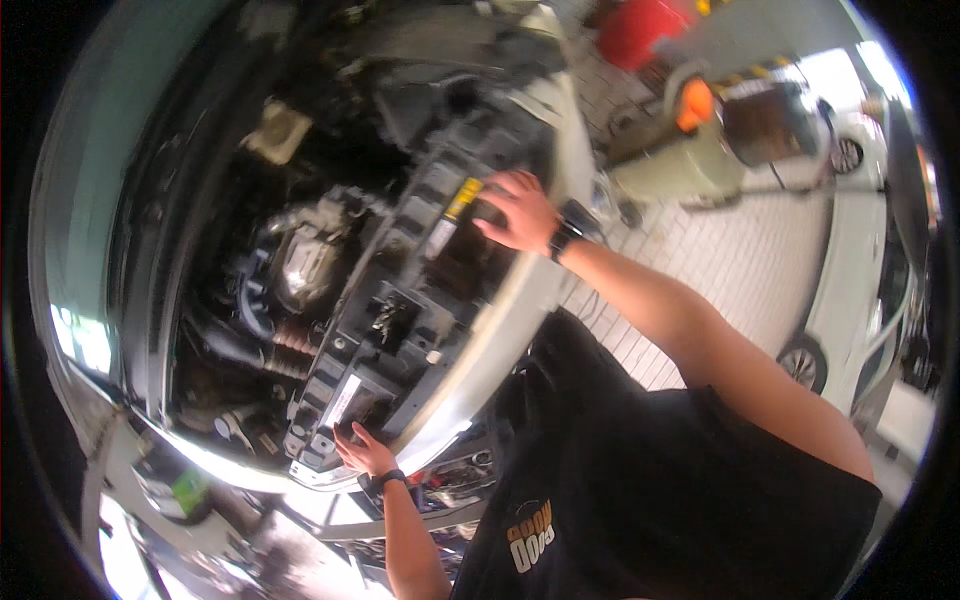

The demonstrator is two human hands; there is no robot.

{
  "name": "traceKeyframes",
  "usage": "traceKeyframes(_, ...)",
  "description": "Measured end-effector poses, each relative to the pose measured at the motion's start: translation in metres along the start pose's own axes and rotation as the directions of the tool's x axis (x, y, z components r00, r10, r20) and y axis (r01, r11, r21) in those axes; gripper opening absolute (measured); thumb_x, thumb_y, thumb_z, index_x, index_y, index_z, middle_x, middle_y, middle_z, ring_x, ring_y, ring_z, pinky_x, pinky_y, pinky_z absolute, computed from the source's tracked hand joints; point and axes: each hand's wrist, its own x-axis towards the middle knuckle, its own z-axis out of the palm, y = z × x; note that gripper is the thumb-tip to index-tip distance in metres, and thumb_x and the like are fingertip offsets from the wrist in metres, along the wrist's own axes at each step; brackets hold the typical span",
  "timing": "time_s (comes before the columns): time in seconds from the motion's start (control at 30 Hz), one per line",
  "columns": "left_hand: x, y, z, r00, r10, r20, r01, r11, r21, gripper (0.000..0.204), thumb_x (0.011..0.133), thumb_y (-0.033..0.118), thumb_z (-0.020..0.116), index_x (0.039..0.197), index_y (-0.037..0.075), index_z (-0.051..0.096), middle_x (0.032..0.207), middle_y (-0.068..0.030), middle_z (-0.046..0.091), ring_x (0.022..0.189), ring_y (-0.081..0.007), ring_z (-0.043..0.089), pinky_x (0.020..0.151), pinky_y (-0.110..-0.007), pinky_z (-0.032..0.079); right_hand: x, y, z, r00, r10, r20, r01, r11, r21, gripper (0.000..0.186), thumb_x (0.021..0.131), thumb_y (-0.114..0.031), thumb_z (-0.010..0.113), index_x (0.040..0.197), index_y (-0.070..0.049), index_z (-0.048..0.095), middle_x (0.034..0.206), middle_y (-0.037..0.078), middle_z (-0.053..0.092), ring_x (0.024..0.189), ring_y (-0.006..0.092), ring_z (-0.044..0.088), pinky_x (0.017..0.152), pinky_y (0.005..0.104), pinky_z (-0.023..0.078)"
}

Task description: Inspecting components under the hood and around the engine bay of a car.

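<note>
I lean over the engine bay of a car with its front panel, a long black plastic radiator support [325,385], across the bay's front edge. At its far right part my right hand [518,212] lies beside a yellow label [463,198], fingers apart and bent, with nothing seen in them. My left hand [366,451] is at the panel's other end, close to a white label strip [345,398], with thumb and fingers spread. Both hands seem to touch the panel, though blur hides the exact contact. The hood latch [388,317] sits between them.
Behind the panel are the metal engine part [308,262] and a ribbed hose [290,340]. A pale bumper [480,345] runs between me and the bay. At right stand a pale green tank [690,165], a red container [640,32] and a white car [850,270].
</note>
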Motion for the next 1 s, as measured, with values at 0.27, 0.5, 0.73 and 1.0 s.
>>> traceKeyframes(0.27,-0.021,0.009,0.004,0.985,0.094,-0.142,-0.098,0.995,-0.017,0.062,0.093,0.056,0.054,0.128,0.004,0.055,0.126,-0.0170,0.059,0.116,-0.0353,0.054,0.095,-0.050,0.042,-0.155,-0.047,-0.085,0.982,-0.007,-0.187,0.013,0.999,0.032,0.039,0.083,-0.036,0.068,0.112,-0.011,0.062,0.118,0.012,0.053,0.115,0.0340,0.050,0.103,0.0482,0.037)
traceKeyframes(0.5,-0.023,-0.014,0.004,0.921,0.235,-0.311,-0.265,0.963,-0.057,0.062,0.091,0.053,0.059,0.122,-0.001,0.058,0.118,-0.0196,0.061,0.110,-0.0358,0.057,0.093,-0.048,0.046,-0.574,-0.031,-0.129,0.582,0.781,-0.226,-0.805,0.593,-0.020,0.046,0.079,-0.031,0.073,0.122,-0.017,0.062,0.129,0.017,0.053,0.124,0.0347,0.047,0.106,0.0479,0.036)
traceKeyframes(0.73,-0.224,0.180,-0.006,0.377,0.859,-0.347,-0.898,0.246,-0.365,0.046,0.092,0.022,0.063,0.130,-0.002,0.050,0.126,-0.0180,0.055,0.120,-0.0350,0.048,0.104,-0.044,0.036,-0.950,-0.152,-0.159,-0.807,0.429,-0.405,-0.588,-0.641,0.494,0.044,0.086,-0.047,0.058,0.114,-0.013,0.063,0.124,0.016,0.056,0.111,0.0347,0.055,0.093,0.0520,0.043)
traceKeyframes(1.0,-0.464,0.350,0.039,0.072,0.992,0.103,-0.455,0.125,-0.882,0.053,0.097,0.031,0.054,0.135,-0.005,0.044,0.133,-0.0199,0.052,0.123,-0.0306,0.048,0.106,-0.038,0.035,-1.012,-0.237,-0.056,-0.897,0.291,-0.334,-0.437,-0.458,0.774,0.045,0.088,-0.043,0.058,0.111,-0.005,0.061,0.117,0.024,0.057,0.118,0.0385,0.048,0.100,0.0463,0.038)
